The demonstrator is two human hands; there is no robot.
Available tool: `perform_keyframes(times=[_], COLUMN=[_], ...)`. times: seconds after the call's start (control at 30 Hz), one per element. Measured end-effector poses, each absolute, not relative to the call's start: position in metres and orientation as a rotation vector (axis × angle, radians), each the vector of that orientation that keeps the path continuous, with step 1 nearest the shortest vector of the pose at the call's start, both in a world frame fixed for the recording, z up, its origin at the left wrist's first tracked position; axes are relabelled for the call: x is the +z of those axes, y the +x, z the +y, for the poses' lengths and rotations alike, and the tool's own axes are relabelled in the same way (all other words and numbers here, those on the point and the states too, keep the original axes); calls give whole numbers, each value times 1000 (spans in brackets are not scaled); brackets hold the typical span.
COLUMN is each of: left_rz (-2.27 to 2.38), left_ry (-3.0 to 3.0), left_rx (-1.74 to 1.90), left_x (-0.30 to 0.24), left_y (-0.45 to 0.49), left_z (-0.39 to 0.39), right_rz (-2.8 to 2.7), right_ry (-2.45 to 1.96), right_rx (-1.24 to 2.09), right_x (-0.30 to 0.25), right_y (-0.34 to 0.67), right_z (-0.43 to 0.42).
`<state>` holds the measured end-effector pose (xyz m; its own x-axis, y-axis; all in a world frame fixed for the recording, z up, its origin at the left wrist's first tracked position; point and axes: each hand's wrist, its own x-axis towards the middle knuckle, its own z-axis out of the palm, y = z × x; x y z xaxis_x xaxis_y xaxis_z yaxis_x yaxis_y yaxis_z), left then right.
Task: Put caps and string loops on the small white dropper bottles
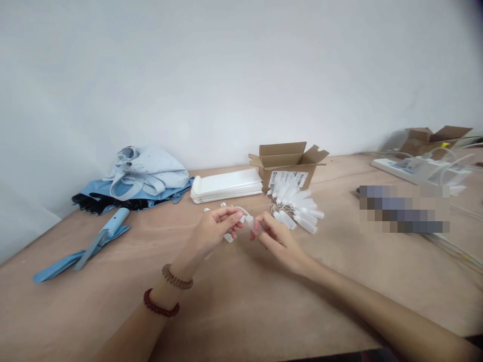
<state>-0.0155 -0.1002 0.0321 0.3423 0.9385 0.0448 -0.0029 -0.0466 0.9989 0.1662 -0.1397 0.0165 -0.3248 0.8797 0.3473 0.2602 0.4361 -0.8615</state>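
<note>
My left hand [218, 229] and my right hand [275, 236] meet above the middle of the brown table [241, 311]. Both pinch a small white plastic piece [249, 220] between their fingertips, and a thin white loop arches over it. A little white part [228, 238] shows under the left fingers. Just beyond my right hand lies a pile of small white bottles with strings [298, 206]. Two tiny white bits [207, 209] lie behind the left hand.
A stack of white flat bags [226, 186] and an open cardboard box [289, 163] stand behind. A blue umbrella with a pale cloth bag [143, 176] lies at the left. A power strip with cables [418, 168] and another box [433, 137] sit at the far right.
</note>
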Motion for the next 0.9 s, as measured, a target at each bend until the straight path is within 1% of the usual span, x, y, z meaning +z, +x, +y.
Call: perform_keyframes(times=[0.13,0.4,0.53,0.7,0.8,0.9], left_rz=[972,940,903,881,870,882], left_ry=[1448,1534,1447,1382,1434,1529], left_rx=[950,892,929,967,945,938], left_x=[29,32,30,30,31,32], left_y=[-16,-13,-11,-10,-12,-15], left_z=[-97,-102,-103,-104,-103,-102], right_rz=[-1801,-1668,-1608,-1597,-1599,-1547], right_ry=[-949,-829,-847,-863,-877,-878], right_rx=[946,1171,1191,1131,1109,1185], right_x=[16,16,16,12,9,9], right_y=[168,167,163,159,158,157], right_z=[-136,-135,-137,-138,-138,-137])
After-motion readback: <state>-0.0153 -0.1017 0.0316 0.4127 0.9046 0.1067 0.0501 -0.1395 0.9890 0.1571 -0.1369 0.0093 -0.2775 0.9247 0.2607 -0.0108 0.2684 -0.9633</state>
